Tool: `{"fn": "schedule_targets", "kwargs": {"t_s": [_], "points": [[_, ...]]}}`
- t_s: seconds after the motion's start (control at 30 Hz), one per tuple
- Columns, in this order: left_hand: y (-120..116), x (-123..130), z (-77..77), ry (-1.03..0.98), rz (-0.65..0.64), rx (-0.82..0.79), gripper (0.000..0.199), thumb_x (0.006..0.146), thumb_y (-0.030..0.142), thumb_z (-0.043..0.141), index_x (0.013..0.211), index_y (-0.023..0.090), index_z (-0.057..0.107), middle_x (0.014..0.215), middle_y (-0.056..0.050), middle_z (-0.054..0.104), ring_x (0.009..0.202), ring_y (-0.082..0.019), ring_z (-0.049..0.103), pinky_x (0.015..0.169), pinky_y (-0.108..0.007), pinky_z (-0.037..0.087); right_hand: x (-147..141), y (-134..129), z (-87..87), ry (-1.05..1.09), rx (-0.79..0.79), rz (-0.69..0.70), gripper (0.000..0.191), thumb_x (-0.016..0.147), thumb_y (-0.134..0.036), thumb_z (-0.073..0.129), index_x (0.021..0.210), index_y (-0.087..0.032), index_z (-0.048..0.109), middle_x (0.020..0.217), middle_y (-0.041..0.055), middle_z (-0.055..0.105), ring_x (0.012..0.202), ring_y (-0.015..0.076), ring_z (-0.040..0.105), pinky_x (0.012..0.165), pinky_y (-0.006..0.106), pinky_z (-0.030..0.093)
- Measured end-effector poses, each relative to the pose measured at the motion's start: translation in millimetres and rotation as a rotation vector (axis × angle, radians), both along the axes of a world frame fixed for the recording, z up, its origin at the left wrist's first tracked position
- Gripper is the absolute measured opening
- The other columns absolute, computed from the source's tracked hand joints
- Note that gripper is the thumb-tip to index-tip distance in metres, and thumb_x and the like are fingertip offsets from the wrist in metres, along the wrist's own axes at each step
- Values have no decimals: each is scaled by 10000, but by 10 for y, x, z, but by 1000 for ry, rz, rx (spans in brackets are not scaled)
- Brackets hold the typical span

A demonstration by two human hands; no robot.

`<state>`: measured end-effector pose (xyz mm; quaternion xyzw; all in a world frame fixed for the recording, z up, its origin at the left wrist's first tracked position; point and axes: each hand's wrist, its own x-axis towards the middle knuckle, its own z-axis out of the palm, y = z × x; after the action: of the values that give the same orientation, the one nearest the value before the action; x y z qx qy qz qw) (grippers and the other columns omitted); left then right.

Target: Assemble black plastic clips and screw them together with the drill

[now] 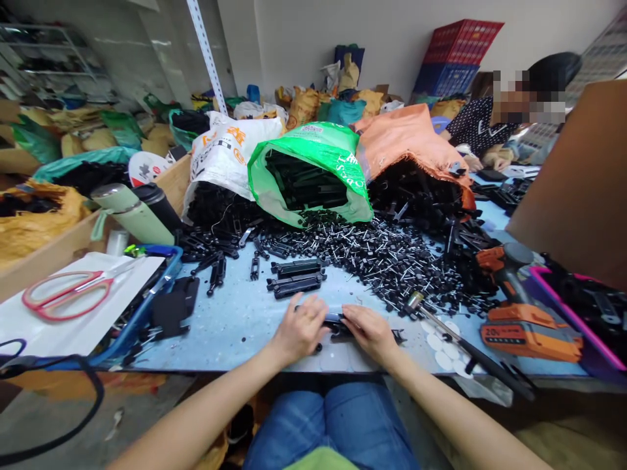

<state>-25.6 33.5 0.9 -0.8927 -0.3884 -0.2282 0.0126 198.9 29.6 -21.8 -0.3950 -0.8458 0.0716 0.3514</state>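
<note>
Near the table's front edge, my left hand (pixel 301 326) curls its fingers over the left end of a long black plastic part (pixel 335 318). My right hand (pixel 371 331) grips the right end of that part between thumb and fingers. Another black piece (pixel 399 335) pokes out beside my right hand, partly hidden under it. Just beyond my hands lie several black bars (pixel 296 277) stacked side by side. A large heap of small black-headed pins or screws (pixel 382 251) spreads behind them to the right.
White, green (pixel 313 137) and orange (pixel 401 140) sacks of black parts stand at the back. On the right are an orange cordless drill (pixel 531 329), a hammer-like tool (pixel 470 346) and a pink-rimmed bin (pixel 578 313). Red scissors (pixel 68 294) lie left. A co-worker (pixel 484 130) sits at far right.
</note>
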Motion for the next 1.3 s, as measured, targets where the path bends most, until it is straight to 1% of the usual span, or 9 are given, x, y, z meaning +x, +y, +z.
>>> {"fn": "schedule_targets", "kwargs": {"t_s": [0.1, 0.27, 0.4, 0.53, 0.73, 0.83, 1.0, 1.13, 1.3], "points": [[-7, 326, -29, 62, -23, -220, 571, 795, 499, 537, 1223, 130, 452, 1107, -151, 577, 1076, -287, 493, 928, -455, 344, 93, -66, -104, -67, -17, 7, 377, 871, -268, 515, 1242, -205, 492, 1160, 103, 597, 1060, 208, 554, 860, 377, 483], [40, 504, -162, 32, 57, -323, 496, 768, 462, 598, 1142, 162, 471, 1015, -102, 582, 962, -259, 516, 833, -397, 382, 255, -38, -185, -268, -64, 55, 444, 884, -336, 490, 1306, -210, 429, 1086, 106, 612, 932, 197, 575, 765, 355, 492], [37, 469, -141, 33, 30, -333, 499, 743, 463, 626, 1112, 160, 483, 991, -98, 586, 958, -259, 519, 815, -393, 387, 368, 73, -81, -337, -97, 220, 453, 896, -349, 467, 1322, -211, 403, 1002, 89, 619, 860, 172, 564, 739, 328, 478], [-201, 371, -59, -57, 57, -236, 435, 807, 387, 556, 1168, 159, 477, 1093, -126, 576, 1043, -262, 503, 873, -419, 372, 299, 88, 143, -341, -82, 180, 418, 891, -371, 468, 1279, -217, 457, 1067, 103, 600, 918, 195, 555, 779, 357, 462], [-583, 269, -35, -14, 633, -365, 282, 842, 337, 450, 759, 148, 643, 743, -119, 655, 764, -268, 615, 677, -370, 433, -491, 91, 331, -235, -90, 235, 454, 913, -388, 409, 1334, -220, 401, 1313, 112, 457, 1130, 216, 473, 919, 365, 420], [-547, 260, -32, 53, 736, -517, 292, 835, 319, 446, 780, 135, 666, 722, -128, 676, 692, -246, 643, 614, -319, 430, -790, 119, 273, -260, -195, 285, 427, 941, -369, 336, 1342, -234, 394, 1277, 82, 498, 1102, 186, 503, 898, 320, 444], [-482, 145, -66, 32, 728, -522, 337, 865, 338, 398, 766, 166, 670, 762, -103, 691, 721, -228, 654, 623, -293, 429, -906, 116, 136, -331, -196, 174, 436, 935, -354, 351, 1334, -187, 404, 1181, 111, 546, 990, 206, 540, 834, 339, 474], [-510, 76, -88, 28, 740, -536, 328, 878, 309, 386, 776, 164, 663, 762, -97, 690, 704, -223, 651, 612, -292, 434, -928, 82, 225, -375, -178, 133, 402, 937, -302, 344, 1306, -170, 432, 1175, 128, 544, 971, 210, 539, 829, 354, 476], [-405, -92, -42, 1, 408, -269, 295, 882, 363, 418, 934, 169, 634, 932, -118, 658, 877, -241, 610, 722, -332, 453, -442, -135, 311, -417, -5, 70, 485, 890, -448, 414, 1290, -174, 435, 1364, 151, 377, 1183, 271, 420, 943, 435, 387]]}}
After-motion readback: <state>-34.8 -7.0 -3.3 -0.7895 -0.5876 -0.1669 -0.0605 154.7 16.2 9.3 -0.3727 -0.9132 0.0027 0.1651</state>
